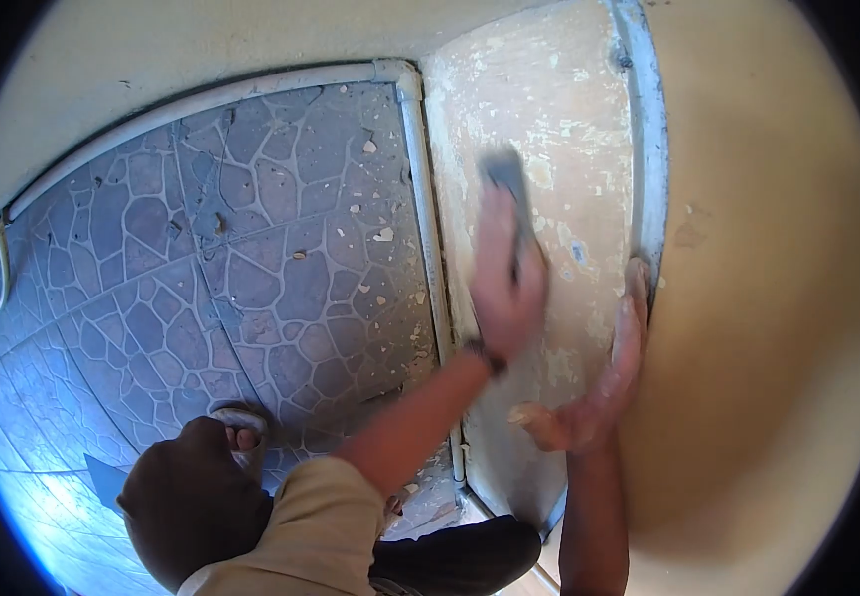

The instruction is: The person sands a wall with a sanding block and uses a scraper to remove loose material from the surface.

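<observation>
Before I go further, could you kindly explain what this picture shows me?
Of course. There is no machine here: these are a person's bare hands, seen from one camera worn on the head, looking forward and down. The left hand holds a grey block, blurred, against a patchy panel. The right hand holds nothing visible, its fingers at the panel's pale edging. Light flakes lie on the stone-patterned floor.
</observation>
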Motion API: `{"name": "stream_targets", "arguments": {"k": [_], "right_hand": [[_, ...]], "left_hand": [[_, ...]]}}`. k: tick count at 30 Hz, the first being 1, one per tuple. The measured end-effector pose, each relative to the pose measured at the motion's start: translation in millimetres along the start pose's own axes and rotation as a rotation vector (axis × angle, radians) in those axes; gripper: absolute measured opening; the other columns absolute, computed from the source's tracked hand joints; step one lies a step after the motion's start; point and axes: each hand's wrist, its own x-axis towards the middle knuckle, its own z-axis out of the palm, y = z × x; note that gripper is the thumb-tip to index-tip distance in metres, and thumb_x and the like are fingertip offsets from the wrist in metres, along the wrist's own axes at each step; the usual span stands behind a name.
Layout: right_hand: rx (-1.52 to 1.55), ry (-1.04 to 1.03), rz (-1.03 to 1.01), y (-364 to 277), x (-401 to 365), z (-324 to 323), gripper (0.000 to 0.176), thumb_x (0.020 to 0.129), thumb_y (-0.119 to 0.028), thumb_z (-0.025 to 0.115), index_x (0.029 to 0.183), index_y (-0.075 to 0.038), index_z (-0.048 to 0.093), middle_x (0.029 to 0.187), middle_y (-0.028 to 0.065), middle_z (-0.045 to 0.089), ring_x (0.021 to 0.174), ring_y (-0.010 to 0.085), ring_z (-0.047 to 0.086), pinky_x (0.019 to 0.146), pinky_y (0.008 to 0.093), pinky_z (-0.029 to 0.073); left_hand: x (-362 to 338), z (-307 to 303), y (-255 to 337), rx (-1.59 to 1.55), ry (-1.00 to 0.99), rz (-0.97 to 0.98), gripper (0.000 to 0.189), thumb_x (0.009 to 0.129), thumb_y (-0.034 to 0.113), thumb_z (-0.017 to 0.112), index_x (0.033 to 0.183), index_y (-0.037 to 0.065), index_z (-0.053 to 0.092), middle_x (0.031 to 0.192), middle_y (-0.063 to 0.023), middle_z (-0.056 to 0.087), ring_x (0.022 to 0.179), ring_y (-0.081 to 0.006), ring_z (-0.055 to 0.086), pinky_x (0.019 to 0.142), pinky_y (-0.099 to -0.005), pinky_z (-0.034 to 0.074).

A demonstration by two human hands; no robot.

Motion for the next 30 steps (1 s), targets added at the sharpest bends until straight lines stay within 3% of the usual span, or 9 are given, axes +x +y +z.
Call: {"name": "stream_targets", "arguments": {"k": [6, 10, 12, 16, 20, 21, 24, 27, 30], "right_hand": [[-0.032, 0.016, -0.009, -4.0, 4.3, 1.7, 0.096, 0.078, -0.067, 0.058, 0.134, 0.007, 0.034, 0.134, 0.0364, 0.037, 0.126, 0.0522, 0.038, 0.103, 0.0571, 0.033], [-0.021, 0.051, -0.002, -5.4, 1.9, 1.3, 0.090, 0.078, -0.055, 0.068, 0.133, 0.008, 0.036, 0.131, 0.0326, 0.042, 0.124, 0.0495, 0.041, 0.103, 0.0515, 0.035], [0.026, 0.087, 0.002, -11.7, 5.4, -0.3, 0.076, 0.079, -0.041, 0.071, 0.130, 0.007, 0.042, 0.130, 0.0284, 0.047, 0.125, 0.0453, 0.043, 0.104, 0.0480, 0.036], [0.217, 0.156, 0.211, -22.5, -3.5, -4.1, 0.057, 0.081, -0.026, 0.070, 0.124, 0.007, 0.050, 0.129, 0.0260, 0.050, 0.124, 0.0424, 0.045, 0.104, 0.0459, 0.036], [0.323, 0.222, 0.370, -70.6, -22.2, -14.2, 0.047, 0.083, -0.016, 0.065, 0.123, 0.006, 0.052, 0.132, 0.0276, 0.047, 0.127, 0.0427, 0.042, 0.105, 0.0453, 0.034], [0.254, 0.167, 0.343, -77.6, -18.4, -16.3, 0.050, 0.085, -0.018, 0.063, 0.126, 0.007, 0.050, 0.134, 0.0281, 0.045, 0.128, 0.0430, 0.040, 0.107, 0.0458, 0.032], [-0.009, 0.013, 0.296, -94.0, -6.1, -24.5, 0.058, 0.089, -0.028, 0.057, 0.132, 0.009, 0.042, 0.139, 0.0295, 0.038, 0.133, 0.0435, 0.032, 0.111, 0.0472, 0.024], [-0.220, -0.067, 0.316, -89.4, 25.8, -27.2, 0.078, 0.092, -0.048, 0.047, 0.138, 0.013, 0.029, 0.144, 0.0309, 0.029, 0.138, 0.0438, 0.022, 0.115, 0.0480, 0.009], [-0.155, -0.103, 0.397, -84.0, 54.7, -35.7, 0.080, 0.091, -0.049, 0.047, 0.138, 0.013, 0.028, 0.145, 0.0310, 0.028, 0.138, 0.0436, 0.021, 0.115, 0.0461, 0.008]], "left_hand": [[-26.5, -9.4, 0.6, -0.053, -0.109, 0.195, 0.049, 0.084, 0.003, 0.049, 0.132, -0.008, 0.045, 0.140, -0.0285, 0.040, 0.134, -0.0388, 0.036, 0.111, -0.0427, 0.026], [25.7, -10.0, 5.6, -0.168, 0.124, -0.330, 0.047, 0.086, 0.003, 0.046, 0.131, -0.010, 0.044, 0.140, -0.0233, 0.044, 0.128, -0.0297, 0.045, 0.108, -0.0340, 0.032], [11.9, -21.6, 14.2, -0.279, 0.037, -0.391, 0.048, 0.087, 0.005, 0.046, 0.133, -0.008, 0.043, 0.138, -0.0212, 0.047, 0.126, -0.0282, 0.047, 0.107, -0.0349, 0.033], [-12.9, -50.6, 56.8, -1.145, -0.090, -0.705, 0.052, 0.089, 0.009, 0.044, 0.138, -0.005, 0.037, 0.137, -0.0202, 0.047, 0.127, -0.0291, 0.046, 0.108, -0.0387, 0.035], [-11.1, -56.7, 85.1, -1.684, -0.297, -0.760, 0.058, 0.090, 0.015, 0.041, 0.144, -0.001, 0.027, 0.139, -0.0190, 0.043, 0.127, -0.0311, 0.044, 0.111, -0.0431, 0.033], [-14.2, -56.5, 93.1, -1.563, -0.400, -0.723, 0.058, 0.093, 0.031, 0.034, 0.144, 0.003, 0.029, 0.143, -0.0200, 0.039, 0.134, -0.0290, 0.036, 0.113, -0.0402, 0.028], [-37.7, -49.4, 117.9, -1.857, -0.323, -1.001, 0.060, 0.095, 0.037, 0.034, 0.144, 0.003, 0.030, 0.143, -0.0194, 0.039, 0.133, -0.0273, 0.038, 0.113, -0.0392, 0.028], [-41.9, -47.7, 146.2, -1.490, -0.351, -0.799, 0.053, 0.097, 0.033, 0.037, 0.140, 0.002, 0.034, 0.138, -0.0173, 0.044, 0.126, -0.0264, 0.044, 0.109, -0.0387, 0.032], [-59.9, -52.4, 152.9, -1.431, -0.303, -0.725, 0.048, 0.099, 0.030, 0.036, 0.136, 0.000, 0.040, 0.135, -0.0161, 0.048, 0.125, -0.0245, 0.046, 0.108, -0.0373, 0.032]]}}
